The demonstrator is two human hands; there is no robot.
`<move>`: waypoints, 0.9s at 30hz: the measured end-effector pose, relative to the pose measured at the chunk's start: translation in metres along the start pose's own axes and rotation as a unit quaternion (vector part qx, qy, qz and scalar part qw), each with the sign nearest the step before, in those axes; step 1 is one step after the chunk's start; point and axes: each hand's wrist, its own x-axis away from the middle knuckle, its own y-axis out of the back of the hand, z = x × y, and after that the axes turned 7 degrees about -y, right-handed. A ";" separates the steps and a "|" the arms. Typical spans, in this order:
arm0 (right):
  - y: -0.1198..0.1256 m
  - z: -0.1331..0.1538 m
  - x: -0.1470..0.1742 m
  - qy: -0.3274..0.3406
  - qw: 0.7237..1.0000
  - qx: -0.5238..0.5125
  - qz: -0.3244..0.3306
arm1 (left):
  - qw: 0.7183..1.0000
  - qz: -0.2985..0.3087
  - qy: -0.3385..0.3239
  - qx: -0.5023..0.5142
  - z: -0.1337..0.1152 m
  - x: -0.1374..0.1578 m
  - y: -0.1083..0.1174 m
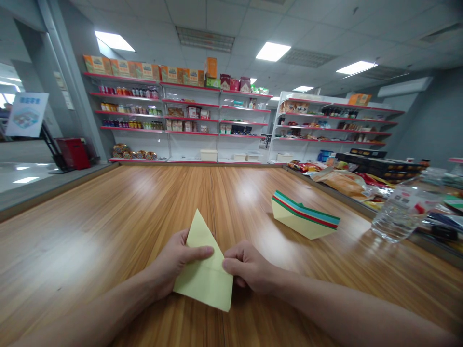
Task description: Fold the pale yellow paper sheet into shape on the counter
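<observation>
A folded sheet of pale yellow paper (208, 277) is held above the wooden table, one pointed corner facing up and away from me. My left hand (181, 260) grips it from the left, thumb lying across the front and fingers behind. With thumb and bent fingers, my right hand (248, 265) pinches the paper's right edge. To the right on the table stands a folded paper boat (304, 221), pale yellow below with green, blue, white and red stripes along its top. What lies behind the held paper is hidden.
The wooden table (144, 193) spreads out in front. A clear plastic bottle (398, 217) stands at the right edge, beside snack packets (340, 180) and dark boxes (379, 166). Stocked shelves (191, 103) line the back. A sign (27, 115) stands at left.
</observation>
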 end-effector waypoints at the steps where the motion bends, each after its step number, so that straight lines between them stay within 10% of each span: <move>1: 0.000 0.000 0.000 0.002 1.000 0.016 -0.002 | 1.000 -0.004 -0.004 -0.004 0.000 0.000 0.000; 8: -0.001 -0.003 0.001 0.025 0.985 0.160 -0.057 | 1.000 -0.012 -0.010 -0.014 0.001 0.002 -0.004; 22: -0.002 0.003 0.004 0.053 0.995 0.090 0.001 | 1.000 -0.020 -0.005 0.007 0.005 0.001 -0.001; 27: -0.005 -0.001 0.002 0.086 0.965 0.179 -0.172 | 0.978 -0.106 -0.138 -0.113 0.007 -0.007 0.002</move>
